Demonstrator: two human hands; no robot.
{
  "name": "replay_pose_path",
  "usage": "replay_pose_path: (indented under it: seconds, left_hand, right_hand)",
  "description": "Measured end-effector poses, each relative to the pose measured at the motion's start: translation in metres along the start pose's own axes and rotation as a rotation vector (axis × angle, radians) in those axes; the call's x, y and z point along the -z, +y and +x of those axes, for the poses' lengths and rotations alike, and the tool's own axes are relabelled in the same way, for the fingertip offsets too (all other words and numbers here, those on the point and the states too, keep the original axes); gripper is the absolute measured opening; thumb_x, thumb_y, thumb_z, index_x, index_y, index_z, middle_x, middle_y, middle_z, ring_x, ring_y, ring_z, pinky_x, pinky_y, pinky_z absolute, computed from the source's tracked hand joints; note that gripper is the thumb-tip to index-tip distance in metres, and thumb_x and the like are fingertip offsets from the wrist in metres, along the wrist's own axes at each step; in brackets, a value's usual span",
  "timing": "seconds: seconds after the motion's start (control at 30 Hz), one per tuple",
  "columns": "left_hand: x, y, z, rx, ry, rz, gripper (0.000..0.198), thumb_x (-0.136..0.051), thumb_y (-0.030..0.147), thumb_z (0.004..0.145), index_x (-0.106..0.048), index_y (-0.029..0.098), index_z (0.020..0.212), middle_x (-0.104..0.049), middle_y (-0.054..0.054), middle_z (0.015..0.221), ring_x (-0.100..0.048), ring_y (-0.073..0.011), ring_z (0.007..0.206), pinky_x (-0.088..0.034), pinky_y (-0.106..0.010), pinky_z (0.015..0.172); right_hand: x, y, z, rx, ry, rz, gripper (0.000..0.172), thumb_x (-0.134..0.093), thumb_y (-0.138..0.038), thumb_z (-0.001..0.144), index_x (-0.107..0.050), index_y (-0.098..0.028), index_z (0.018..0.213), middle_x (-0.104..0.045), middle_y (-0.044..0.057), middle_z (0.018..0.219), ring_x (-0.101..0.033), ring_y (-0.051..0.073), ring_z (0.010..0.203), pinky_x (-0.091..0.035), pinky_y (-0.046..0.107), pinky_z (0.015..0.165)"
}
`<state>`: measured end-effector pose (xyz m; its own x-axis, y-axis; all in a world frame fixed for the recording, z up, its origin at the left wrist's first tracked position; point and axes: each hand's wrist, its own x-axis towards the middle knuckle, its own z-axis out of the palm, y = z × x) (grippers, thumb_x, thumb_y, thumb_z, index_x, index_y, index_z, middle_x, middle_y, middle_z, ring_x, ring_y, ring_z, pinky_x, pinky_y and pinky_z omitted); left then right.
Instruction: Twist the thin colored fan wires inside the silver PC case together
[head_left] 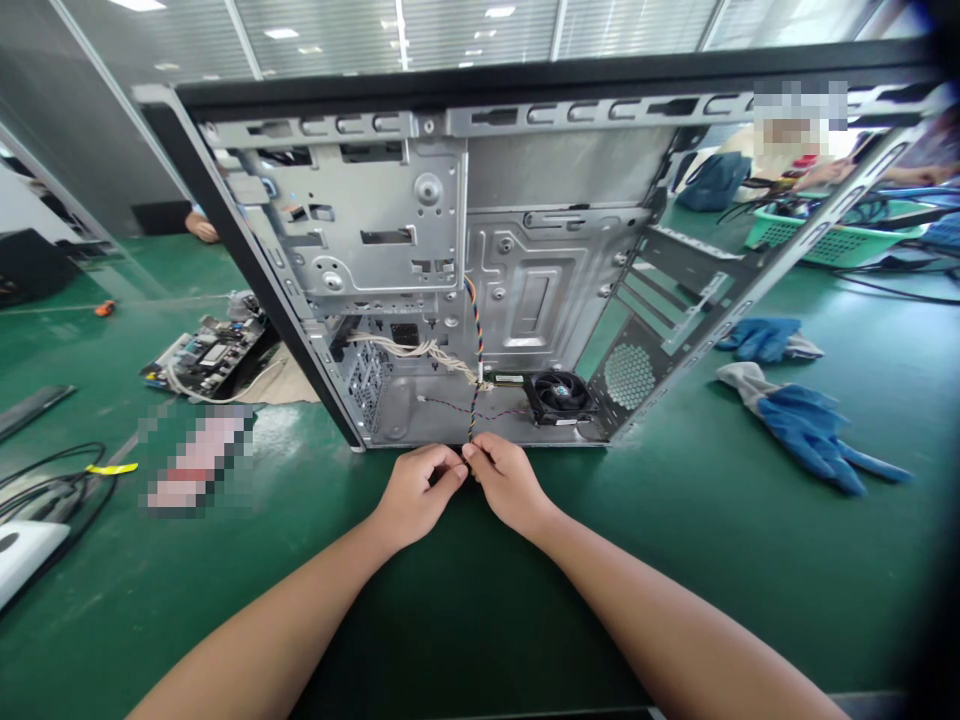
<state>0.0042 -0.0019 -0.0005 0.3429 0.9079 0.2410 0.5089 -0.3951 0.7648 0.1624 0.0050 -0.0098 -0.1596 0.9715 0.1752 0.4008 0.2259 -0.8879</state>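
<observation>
Green mat [675,560] under PC case [420,210], wire [473,405], blue gloves [814,425]; office ceiling lights [281,33].

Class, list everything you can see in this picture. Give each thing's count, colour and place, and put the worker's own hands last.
computer case: one, silver with a black frame, open, centre of the table
twisted cable: one, multicoloured, from inside the case down to the hands
cooler fan: one, black, on the case floor, right
wire bundle: one, cream, inside the case, left
circuit board: one, mostly dark, left of the case
gloves: two, blue, right of the case
basket: one, green, far right
table: one, green, under everything
left hand: one, fingers pinching the cable's end
right hand: one, fingers pinching the same cable
</observation>
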Motion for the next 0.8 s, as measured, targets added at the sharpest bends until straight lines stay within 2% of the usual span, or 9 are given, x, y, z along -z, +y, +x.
replay_pose_path:
  seconds: [0.2,0.5,0.8]
  left_hand:
    - [0.0013,0.0008,0.0009,0.036,-0.030,-0.050,0.017,-0.054,0.025,0.087,-0.061,0.017,0.074,-0.061,0.001,0.069,-0.053,-0.0119,0.063,-0.039,-0.023,0.059]
    - [0.0011,0.0032,-0.0018,-0.079,0.029,0.115,0.015,-0.053,0.023,0.086,-0.060,0.019,0.074,-0.058,0.000,0.069,-0.054,-0.0132,0.065,-0.040,-0.025,0.061]
    - [0.0008,0.0046,-0.0035,-0.112,0.020,0.149,0.015,-0.048,0.019,0.088,-0.056,0.019,0.075,-0.055,-0.001,0.071,-0.051,-0.0148,0.069,-0.040,-0.028,0.067]
  right_hand:
    - [0.0005,-0.0003,0.0004,-0.005,-0.005,0.023,0.032,-0.043,-0.032,0.090,-0.039,-0.021,0.060,-0.041,-0.004,0.054,-0.039,0.012,0.053,-0.029,0.025,0.052]
    - [-0.0005,0.0011,-0.0007,-0.002,0.078,-0.025,0.032,-0.049,-0.033,0.087,-0.042,-0.021,0.059,-0.040,-0.005,0.054,-0.039,0.011,0.053,-0.029,0.025,0.051]
    - [0.0011,-0.0012,0.0002,0.007,0.033,0.007,0.032,-0.049,-0.033,0.086,-0.039,-0.021,0.057,-0.039,-0.005,0.054,-0.038,0.012,0.054,-0.030,0.025,0.052]
